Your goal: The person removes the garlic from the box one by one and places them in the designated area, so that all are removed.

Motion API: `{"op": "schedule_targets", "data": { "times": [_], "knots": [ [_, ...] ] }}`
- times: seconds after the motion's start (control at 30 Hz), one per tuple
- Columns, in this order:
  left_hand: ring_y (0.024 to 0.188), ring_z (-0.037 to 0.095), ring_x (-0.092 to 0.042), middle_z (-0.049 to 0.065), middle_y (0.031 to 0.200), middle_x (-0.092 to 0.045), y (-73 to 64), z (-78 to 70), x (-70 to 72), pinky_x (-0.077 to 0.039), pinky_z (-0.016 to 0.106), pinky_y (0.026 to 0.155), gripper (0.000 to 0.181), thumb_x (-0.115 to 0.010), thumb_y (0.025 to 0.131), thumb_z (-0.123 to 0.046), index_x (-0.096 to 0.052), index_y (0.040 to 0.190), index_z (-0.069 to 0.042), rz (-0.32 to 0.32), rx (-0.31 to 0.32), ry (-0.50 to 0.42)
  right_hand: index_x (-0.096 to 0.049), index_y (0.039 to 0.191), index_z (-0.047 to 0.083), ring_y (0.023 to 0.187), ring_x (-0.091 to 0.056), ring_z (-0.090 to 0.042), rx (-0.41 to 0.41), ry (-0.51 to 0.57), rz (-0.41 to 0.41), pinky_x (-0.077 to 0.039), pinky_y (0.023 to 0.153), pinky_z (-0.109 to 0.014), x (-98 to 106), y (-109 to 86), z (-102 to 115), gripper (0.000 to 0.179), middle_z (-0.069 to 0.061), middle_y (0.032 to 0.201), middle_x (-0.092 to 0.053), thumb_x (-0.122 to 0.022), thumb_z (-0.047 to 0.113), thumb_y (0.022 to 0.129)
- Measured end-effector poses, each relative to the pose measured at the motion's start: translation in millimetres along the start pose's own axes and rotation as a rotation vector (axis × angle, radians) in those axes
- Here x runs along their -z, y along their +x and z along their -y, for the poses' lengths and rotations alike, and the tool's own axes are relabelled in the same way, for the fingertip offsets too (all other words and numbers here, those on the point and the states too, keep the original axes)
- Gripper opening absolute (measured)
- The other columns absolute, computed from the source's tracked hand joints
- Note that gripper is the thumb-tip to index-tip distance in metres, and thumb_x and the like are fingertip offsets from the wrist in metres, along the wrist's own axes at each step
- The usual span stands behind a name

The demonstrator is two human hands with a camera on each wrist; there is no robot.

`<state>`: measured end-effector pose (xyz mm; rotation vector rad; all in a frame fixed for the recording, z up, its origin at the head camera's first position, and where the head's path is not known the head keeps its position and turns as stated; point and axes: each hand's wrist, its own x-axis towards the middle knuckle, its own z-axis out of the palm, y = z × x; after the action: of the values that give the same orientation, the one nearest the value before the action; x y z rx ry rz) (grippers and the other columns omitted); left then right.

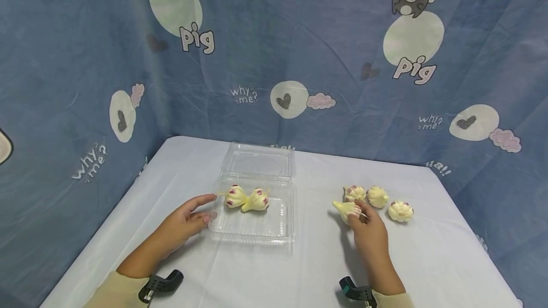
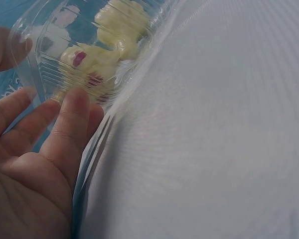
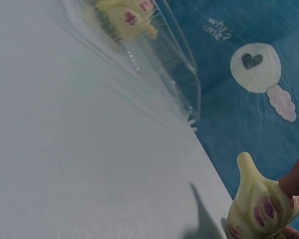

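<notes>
My right hand (image 1: 370, 227) pinches a pale yellow garlic bulb (image 1: 346, 209) with purple marks, its stem pointing left. The same garlic bulb (image 3: 261, 204) fills the lower right corner of the right wrist view, with fingertips on its side. My left hand (image 1: 186, 222) rests its fairly straight fingers against the left edge of a clear plastic clamshell box (image 1: 252, 232). Inside that box lie two garlic bulbs (image 1: 235, 197) side by side, stems toward each other. Through the box wall the left wrist view shows them close to the left fingertips (image 2: 74, 102).
Behind the held bulb, on the white tabletop (image 1: 317, 260), sit three more garlic bulbs (image 1: 377, 197), to the right of the box. The box's lid (image 1: 259, 160) stands raised at the back. A blue printed cloth (image 1: 299, 61) hangs behind the table.
</notes>
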<state>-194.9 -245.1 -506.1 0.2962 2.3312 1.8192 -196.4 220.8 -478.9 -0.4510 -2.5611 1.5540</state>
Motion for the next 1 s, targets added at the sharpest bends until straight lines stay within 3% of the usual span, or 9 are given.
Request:
{"op": "schedule_targets", "data": {
  "times": [0.7, 1.0],
  "knots": [
    [0.14, 0.037, -0.053, 0.022, 0.167, -0.031, -1.7, -3.2, 1.8, -0.053, 0.02, 0.094, 0.061, -0.067, 0.104, -0.016, -0.041, 0.158, -0.009, 0.012, -0.007, -0.011, -0.055, 0.151, 0.01, 0.117, -0.058, -0.026, -0.044, -0.021, -0.061, -0.049, 0.073, -0.019, 15, 2.2, -10, 0.052, -0.021, 0.136, -0.063, -0.064, 0.015, 0.099],
    [0.137, 0.031, -0.056, 0.018, 0.167, -0.033, -0.1, -1.3, 0.3, -0.054, 0.022, 0.094, 0.062, -0.069, 0.103, -0.02, -0.043, 0.158, -0.013, 0.001, 0.015, 0.003, -0.053, 0.154, 0.011, 0.122, -0.055, -0.027, -0.07, 0.006, -0.053, -0.048, 0.074, -0.019, 20, 6.5, -13, 0.055, -0.02, 0.142, -0.059, -0.062, 0.013, 0.099]
  ]
}}
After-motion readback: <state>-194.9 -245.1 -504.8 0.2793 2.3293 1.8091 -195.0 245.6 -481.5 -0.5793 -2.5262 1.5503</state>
